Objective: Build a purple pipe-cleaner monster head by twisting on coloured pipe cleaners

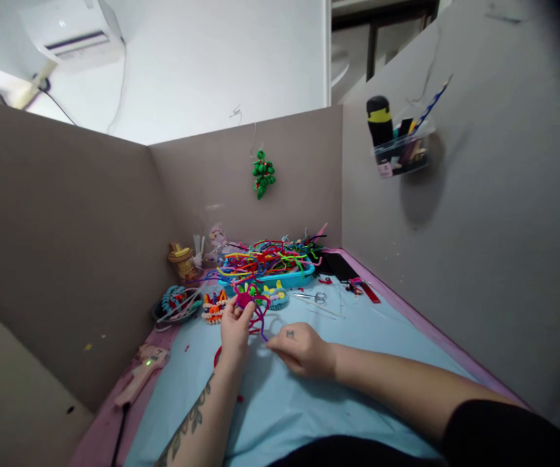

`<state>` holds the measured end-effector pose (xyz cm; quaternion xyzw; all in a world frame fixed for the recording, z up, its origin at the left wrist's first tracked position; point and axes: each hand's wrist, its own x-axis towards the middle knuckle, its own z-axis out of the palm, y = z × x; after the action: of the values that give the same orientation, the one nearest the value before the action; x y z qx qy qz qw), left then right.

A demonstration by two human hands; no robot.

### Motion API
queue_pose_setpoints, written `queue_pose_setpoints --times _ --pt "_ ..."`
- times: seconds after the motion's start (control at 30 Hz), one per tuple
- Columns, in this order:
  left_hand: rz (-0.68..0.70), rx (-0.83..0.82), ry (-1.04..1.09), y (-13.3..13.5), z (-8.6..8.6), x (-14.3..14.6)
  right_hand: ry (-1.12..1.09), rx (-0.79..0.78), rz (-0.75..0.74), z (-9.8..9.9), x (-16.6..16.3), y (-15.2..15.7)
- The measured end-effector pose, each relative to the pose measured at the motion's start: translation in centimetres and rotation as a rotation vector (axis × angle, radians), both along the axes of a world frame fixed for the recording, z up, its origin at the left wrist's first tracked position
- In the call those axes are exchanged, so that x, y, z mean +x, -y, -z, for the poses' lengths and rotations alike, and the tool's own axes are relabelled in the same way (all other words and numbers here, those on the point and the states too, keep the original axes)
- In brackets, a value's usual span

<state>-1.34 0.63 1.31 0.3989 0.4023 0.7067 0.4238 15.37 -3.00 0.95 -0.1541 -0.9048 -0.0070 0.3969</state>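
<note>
My left hand (234, 324) pinches a magenta pipe-cleaner piece (244, 299) near its centre, from which several fuzzy stems spread out. A purple pipe cleaner (262, 324) runs down from that piece to my right hand (302, 349), whose fingers are closed on its lower end. Both hands are above the blue table cover. Just beyond the left hand stand an orange-and-white pipe-cleaner figure (214, 307) and a pale blue and yellow one (275, 296). A red loop (218, 356) shows partly behind my left wrist.
A blue tray (290, 280) heaped with colourful pipe cleaners stands at the back. Scissors (317, 298) lie right of centre. A dark bowl (159, 314) and a pink glue gun (144, 375) with a lit green light are at the left. Grey partitions (455, 214) enclose the table.
</note>
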Motion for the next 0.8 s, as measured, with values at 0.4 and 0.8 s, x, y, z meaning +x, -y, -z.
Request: queue_pose_setpoints --times 0.4,0.8 --pt "0.065 -0.032 -0.087 0.3 0.4 0.1 -0.462 -0.217 -0.06 -5.7 1.7 2.8" --pt "0.297 -0.087 -0.009 0.1 0.5 0.6 -0.439 -0.375 0.092 -1.1 0.4 -2.3"
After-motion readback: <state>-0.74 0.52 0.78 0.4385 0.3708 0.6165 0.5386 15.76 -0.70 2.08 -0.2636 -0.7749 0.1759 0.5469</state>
